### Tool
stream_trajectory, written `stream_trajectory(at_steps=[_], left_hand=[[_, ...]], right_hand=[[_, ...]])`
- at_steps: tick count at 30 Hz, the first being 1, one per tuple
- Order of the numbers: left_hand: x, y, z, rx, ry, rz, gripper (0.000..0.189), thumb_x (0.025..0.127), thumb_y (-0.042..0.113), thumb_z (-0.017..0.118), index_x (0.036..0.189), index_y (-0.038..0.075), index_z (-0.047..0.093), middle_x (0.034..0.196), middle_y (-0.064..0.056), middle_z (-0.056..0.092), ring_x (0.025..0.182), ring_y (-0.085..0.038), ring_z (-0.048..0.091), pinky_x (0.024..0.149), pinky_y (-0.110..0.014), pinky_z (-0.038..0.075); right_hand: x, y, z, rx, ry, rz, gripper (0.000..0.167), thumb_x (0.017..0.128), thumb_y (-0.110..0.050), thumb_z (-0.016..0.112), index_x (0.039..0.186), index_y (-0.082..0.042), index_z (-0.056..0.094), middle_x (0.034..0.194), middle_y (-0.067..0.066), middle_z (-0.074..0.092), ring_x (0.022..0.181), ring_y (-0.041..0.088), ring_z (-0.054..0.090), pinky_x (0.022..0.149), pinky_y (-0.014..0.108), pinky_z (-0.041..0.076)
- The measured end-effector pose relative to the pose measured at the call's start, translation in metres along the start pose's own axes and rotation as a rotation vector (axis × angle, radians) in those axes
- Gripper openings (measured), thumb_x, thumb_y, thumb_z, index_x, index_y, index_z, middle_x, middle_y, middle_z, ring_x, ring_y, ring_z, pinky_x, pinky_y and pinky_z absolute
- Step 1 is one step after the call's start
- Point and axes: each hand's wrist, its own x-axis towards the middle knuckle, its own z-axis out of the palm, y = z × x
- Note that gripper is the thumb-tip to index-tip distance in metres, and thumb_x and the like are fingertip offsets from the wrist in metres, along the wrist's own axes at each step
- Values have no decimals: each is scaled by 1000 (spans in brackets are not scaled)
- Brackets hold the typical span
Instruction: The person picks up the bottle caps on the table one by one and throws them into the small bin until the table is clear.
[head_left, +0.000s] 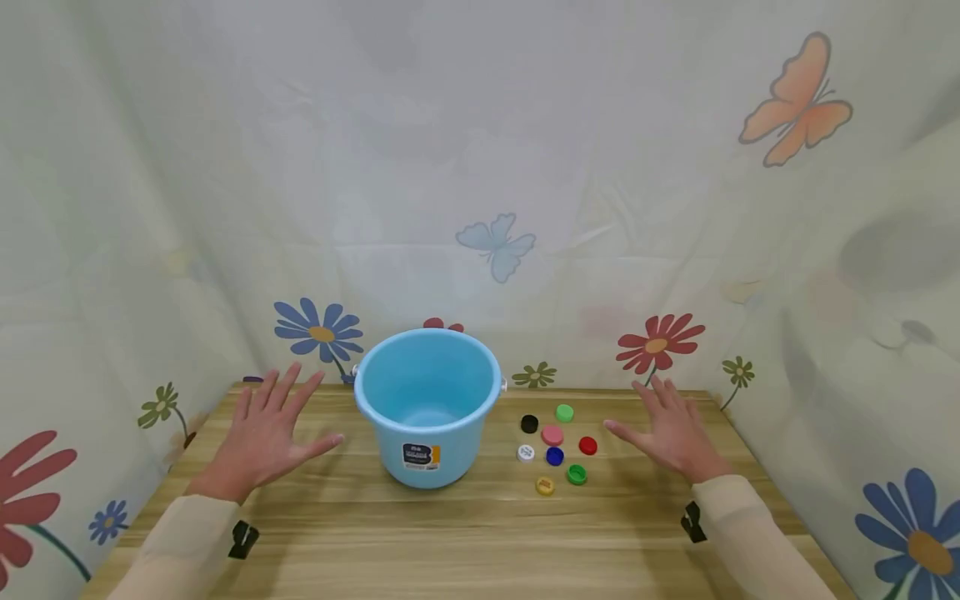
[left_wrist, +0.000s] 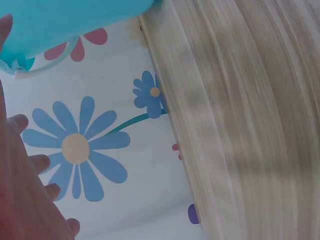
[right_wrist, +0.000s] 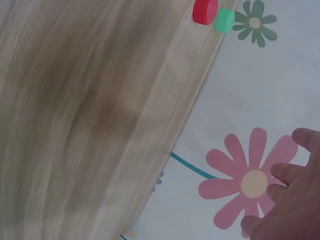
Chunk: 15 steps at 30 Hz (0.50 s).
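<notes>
A light blue bucket (head_left: 427, 450) with a dark label stands upright on the wooden table, left of the middle. To its right lie several bottle caps, among them a black cap (head_left: 529, 424), a pink cap (head_left: 552, 435), a white cap (head_left: 526, 453), a blue cap (head_left: 554, 456), a yellow cap (head_left: 545, 486) and a red cap (head_left: 588, 446). My left hand (head_left: 266, 437), fingers spread, is left of the bucket and holds nothing. My right hand (head_left: 671, 433), also spread and holding nothing, is right of the caps. In the right wrist view a red cap (right_wrist: 205, 11) shows at the top.
The wooden table (head_left: 420, 542) ends at the back against a pale curtain (head_left: 390, 167) printed with flowers and butterflies, which also hangs at both sides. A white bucket handle (left_wrist: 50, 65) shows in the left wrist view. Black straps (head_left: 243, 540) are on both wrists.
</notes>
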Motion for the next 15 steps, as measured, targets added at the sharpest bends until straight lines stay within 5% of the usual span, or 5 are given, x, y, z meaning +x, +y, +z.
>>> stream_trajectory(at_steps=[15], left_hand=[[5, 5, 15, -144, 239, 151, 101, 77, 60, 81, 160, 26, 35, 166, -16, 28, 150, -44, 28, 110, -80, 30]], right_hand=[[-4, 2, 25, 16, 71, -117, 95, 89, -70, 61, 155, -4, 40, 161, 28, 33, 147, 52, 30, 116, 78, 23]])
